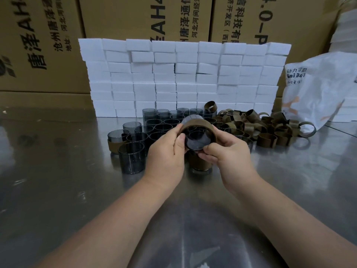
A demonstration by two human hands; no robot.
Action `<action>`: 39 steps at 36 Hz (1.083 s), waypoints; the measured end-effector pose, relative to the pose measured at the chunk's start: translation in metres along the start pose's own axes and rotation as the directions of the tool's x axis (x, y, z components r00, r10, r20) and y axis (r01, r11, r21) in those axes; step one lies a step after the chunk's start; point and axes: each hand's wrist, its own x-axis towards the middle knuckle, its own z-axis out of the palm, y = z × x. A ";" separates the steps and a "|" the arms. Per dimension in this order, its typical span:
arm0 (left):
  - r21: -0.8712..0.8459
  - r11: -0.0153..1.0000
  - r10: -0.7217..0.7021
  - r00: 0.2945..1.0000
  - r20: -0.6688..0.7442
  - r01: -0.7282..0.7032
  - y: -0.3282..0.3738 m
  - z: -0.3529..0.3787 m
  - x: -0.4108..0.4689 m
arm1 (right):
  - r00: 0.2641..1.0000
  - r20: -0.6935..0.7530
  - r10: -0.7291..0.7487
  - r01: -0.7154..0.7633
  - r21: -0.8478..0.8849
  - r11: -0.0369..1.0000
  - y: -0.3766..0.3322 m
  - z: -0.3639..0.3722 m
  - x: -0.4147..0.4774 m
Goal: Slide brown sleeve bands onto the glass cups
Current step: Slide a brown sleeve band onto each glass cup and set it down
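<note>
Head view, read left to right. At far left on the reflective steel surface [58, 180] stands a smoky grey glass cup already wearing a brown band [117, 141], beside a cluster of bare smoky grey glass cups [154, 128] that runs back toward a wall of stacked white foam blocks [183, 78]. At centre, the left hand [166, 153] and the right hand [228, 151] together hold one tilted smoky grey glass cup with a brown sleeve band [197, 132] around it, raised above the surface with its dark circular end facing the camera. The left fingers [178, 142] are closed on the cup's left edge, thumb against the glass; the right fingers [210, 149] are closed on its lower right edge, pinching near the band. The step in hand appears to be seating the band along the cup wall; the next move probably calls for steady counter-pressure from one hand while the other pushes the band evenly, avoiding skew. A further banded cup [200, 163] stands directly beneath the hands. To the right lies a loose heap of brown sleeve bands [260, 128], then a white printed plastic bag [318, 89].
</note>
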 end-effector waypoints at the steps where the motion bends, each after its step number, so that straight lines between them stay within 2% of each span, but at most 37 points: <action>1: -0.010 1.000 -0.001 1.000 -0.007 0.001 0.000 0.000 0.000 | 1.000 0.005 -0.006 0.006 0.000 1.000 0.000 0.000 0.000; 7: -0.055 0.997 -0.055 0.997 -0.057 0.052 -0.006 0.001 0.001 | 0.998 0.041 -0.050 0.051 -0.014 0.999 0.002 -0.002 0.004; 14: -0.103 0.993 -0.057 0.998 0.002 0.057 -0.003 0.002 0.001 | 0.998 0.047 -0.036 0.035 0.025 0.999 0.002 -0.001 0.003; 17: -0.213 0.968 -0.107 0.987 0.118 0.131 -0.003 0.003 -0.003 | 0.991 0.099 -0.085 0.089 -0.036 0.995 0.004 0.001 -0.001; 21: -0.463 0.842 -0.251 0.960 0.123 0.279 0.000 0.002 0.000 | 0.976 0.181 -0.119 0.149 -0.165 0.975 0.006 0.005 -0.007; 25: -0.477 0.824 -0.290 0.951 0.108 0.306 0.002 0.004 -0.001 | 0.989 0.120 -0.089 0.108 -0.167 0.980 0.004 0.007 -0.008; 28: -0.508 0.810 -0.276 0.955 0.110 0.293 0.005 0.007 -0.007 | 0.996 0.065 -0.057 0.067 -0.164 0.984 0.004 0.007 -0.007; 32: -0.439 0.867 -0.151 0.964 0.217 0.235 0.006 0.007 -0.013 | 0.994 0.109 0.010 -0.006 -0.030 1.000 0.007 0.008 -0.007; 34: -0.449 0.864 -0.125 0.961 0.247 0.228 0.007 0.008 -0.013 | 0.992 0.124 0.017 -0.020 0.028 0.999 0.007 0.009 -0.008; 39: -0.513 0.826 -0.127 0.964 0.233 0.232 0.006 0.008 -0.009 | 0.997 0.063 -0.037 0.041 -0.067 0.997 0.009 0.014 -0.009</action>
